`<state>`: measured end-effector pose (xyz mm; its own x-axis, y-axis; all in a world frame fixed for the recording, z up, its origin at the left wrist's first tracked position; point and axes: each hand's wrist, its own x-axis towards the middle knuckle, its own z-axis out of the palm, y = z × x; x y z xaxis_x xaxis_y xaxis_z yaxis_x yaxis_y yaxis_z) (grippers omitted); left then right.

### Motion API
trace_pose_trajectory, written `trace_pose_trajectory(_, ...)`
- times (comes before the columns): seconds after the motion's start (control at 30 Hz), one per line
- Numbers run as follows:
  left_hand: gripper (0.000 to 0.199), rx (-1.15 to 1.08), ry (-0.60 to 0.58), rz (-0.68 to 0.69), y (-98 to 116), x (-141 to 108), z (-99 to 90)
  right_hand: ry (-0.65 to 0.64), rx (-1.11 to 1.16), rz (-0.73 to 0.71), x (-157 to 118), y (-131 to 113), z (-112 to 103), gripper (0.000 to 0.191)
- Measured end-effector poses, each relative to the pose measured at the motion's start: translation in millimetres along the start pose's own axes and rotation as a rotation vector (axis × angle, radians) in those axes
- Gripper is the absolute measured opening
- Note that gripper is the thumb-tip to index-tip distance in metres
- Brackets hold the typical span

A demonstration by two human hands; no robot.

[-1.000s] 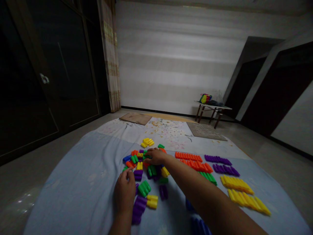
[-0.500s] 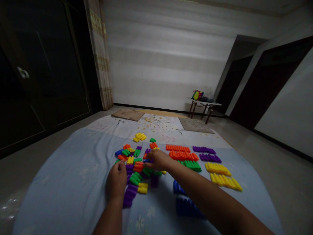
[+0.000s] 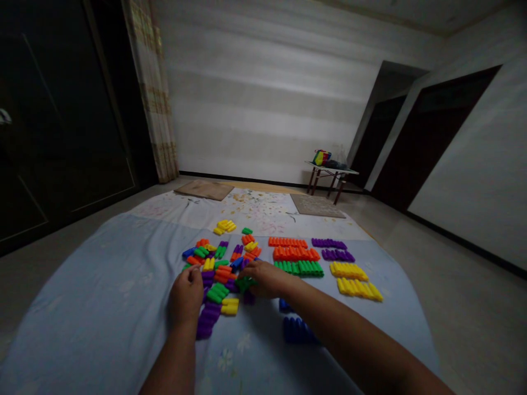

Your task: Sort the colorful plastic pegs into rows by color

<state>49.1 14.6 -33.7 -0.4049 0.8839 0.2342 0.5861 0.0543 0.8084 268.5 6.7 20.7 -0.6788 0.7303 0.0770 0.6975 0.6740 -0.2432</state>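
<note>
A pile of small ridged plastic blocks in several colours lies on the blue cloth. My right hand (image 3: pixel 265 278) reaches into its right side, fingers closed on a green ridged block (image 3: pixel 246 283). Just left of those fingers are an orange block (image 3: pixel 224 274) and a blue block (image 3: pixel 236 264). My left hand (image 3: pixel 185 293) rests curled at the pile's left edge, beside purple blocks (image 3: pixel 209 319); whether it holds anything is hidden. Nearer me sit a yellow block (image 3: pixel 229 306) and green blocks (image 3: pixel 218 293).
Sorted rows stand to the right: orange (image 3: pixel 296 254), green (image 3: pixel 304 268), purple (image 3: pixel 337 255), yellow (image 3: pixel 359 289) and blue (image 3: pixel 298 331), the last partly behind my right forearm. Loose yellow blocks (image 3: pixel 225 226) lie at the back. A small table (image 3: pixel 331 168) stands by the wall.
My view has turned slightly right. My right hand has let go of the blue block, which lies among the pile, and its fingers are now on a green block. My left hand stays at the pile's edge.
</note>
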Motion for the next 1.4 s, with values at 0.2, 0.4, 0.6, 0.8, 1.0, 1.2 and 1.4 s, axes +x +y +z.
trace_pose_trajectory(0.2,0.039,0.058,-0.007,0.001,-1.1,3.2,1.7,0.172,-0.056,0.316,-5.1,-18.8,11.8,0.046)
trace_pose_trajectory(0.4,0.039,0.07,-0.022,0.003,0.4,4.1,0.4,0.141,-0.05,0.311,-4.1,-23.9,17.7,0.042)
trace_pose_trajectory(0.6,0.038,0.097,-0.035,-0.042,2.9,5.4,3.1,0.264,0.131,0.326,-53.4,8.8,-14.0,0.037)
trace_pose_trajectory(0.8,0.04,0.113,-0.057,-0.037,0.8,8.2,8.6,0.22,0.03,0.442,-96.6,45.4,-24.0,0.037)
trace_pose_trajectory(1.0,0.04,0.115,-0.063,-0.035,-2.1,9.4,7.3,0.109,-0.033,0.391,-100.9,51.4,-15.0,0.038)
trace_pose_trajectory(1.2,0.04,0.101,-0.053,-0.052,0.7,8.4,6.4,0.032,-0.021,0.399,-102.3,54.1,-14.6,0.038)
trace_pose_trajectory(1.4,0.038,0.085,-0.044,-0.051,-5.1,11.0,8.2,0.035,0.037,0.348,-107.4,52.9,-28.4,0.038)
